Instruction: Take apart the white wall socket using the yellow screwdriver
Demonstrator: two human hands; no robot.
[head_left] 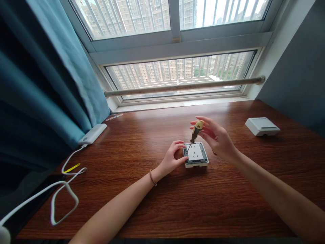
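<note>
A wall socket point(199, 154) in its white box sits mid-bench point(142, 203), a screwdriver point(195, 133) slanting to its left edge, where a screw appears to be in work; the next move calls for a seated tip and a steady turn. The right hand point(217, 139) holds the handle between thumb and fingers; the left hand point(172, 158) spans the near-left edge, thumb and fingers apart, its grip impossible to tell. The tip's seat is too small to make out, and the box's underside is hidden. Farther out, a white cable point(59, 184) runs off-frame at lower left.
</note>
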